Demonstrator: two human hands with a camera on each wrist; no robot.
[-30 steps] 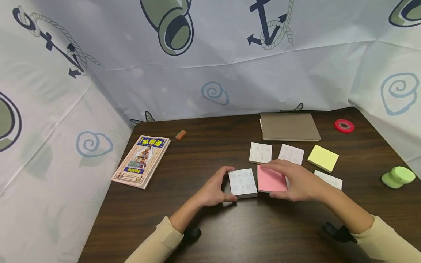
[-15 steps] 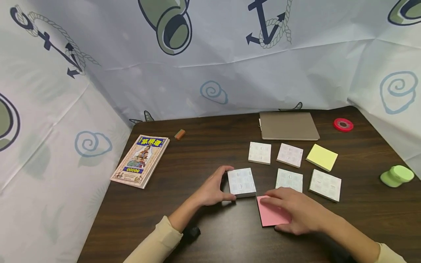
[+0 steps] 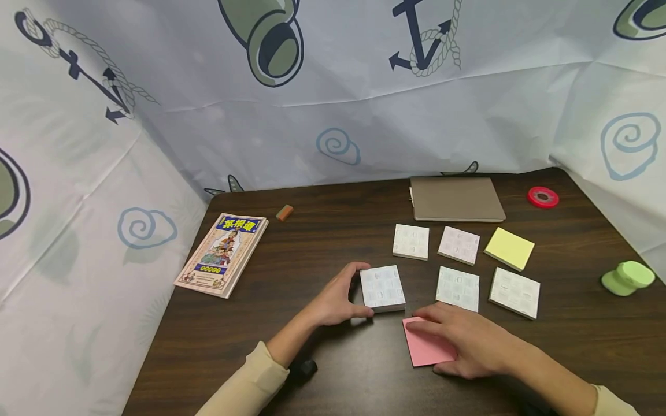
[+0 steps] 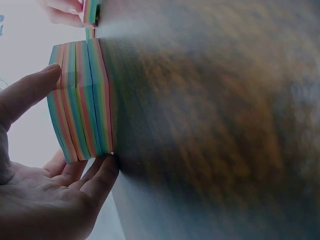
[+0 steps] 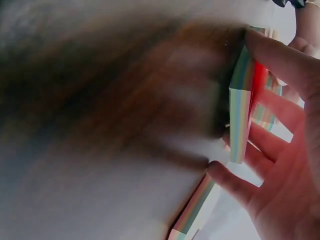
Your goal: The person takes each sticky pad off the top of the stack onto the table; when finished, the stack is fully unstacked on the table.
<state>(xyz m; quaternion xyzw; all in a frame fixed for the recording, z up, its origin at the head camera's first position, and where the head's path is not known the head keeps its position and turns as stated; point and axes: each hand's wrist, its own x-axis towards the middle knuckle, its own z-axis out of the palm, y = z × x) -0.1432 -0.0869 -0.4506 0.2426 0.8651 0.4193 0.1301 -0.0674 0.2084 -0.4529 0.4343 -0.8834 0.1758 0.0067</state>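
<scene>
In the head view my left hand [image 3: 340, 296] holds a white-topped stack of sticky note pads [image 3: 382, 287] by its left side. The left wrist view shows the stack's striped, rainbow-coloured edges [image 4: 80, 115] between thumb and fingers, resting on the table. Nearer to me and to the right, my right hand [image 3: 468, 341] grips a pink-topped sticky note pad [image 3: 426, 344], its thumb at the near edge and fingers over the top and far side. The right wrist view shows that pad's striped side [image 5: 241, 110] close over the table.
Several loose pads lie beyond my right hand, among them a yellow pad [image 3: 510, 249] and a white pad [image 3: 515, 292]. A grey-brown notebook [image 3: 458, 199], red disc [image 3: 543, 197], green container [image 3: 627, 279], comic-style book [image 3: 222, 254] and small orange-brown block [image 3: 284, 212] lie farther out.
My right hand has drawn the pink pad from beside the stack toward me, uncovering a white pad behind it, then shifted slightly nearer. My left hand has stayed on the stack.
</scene>
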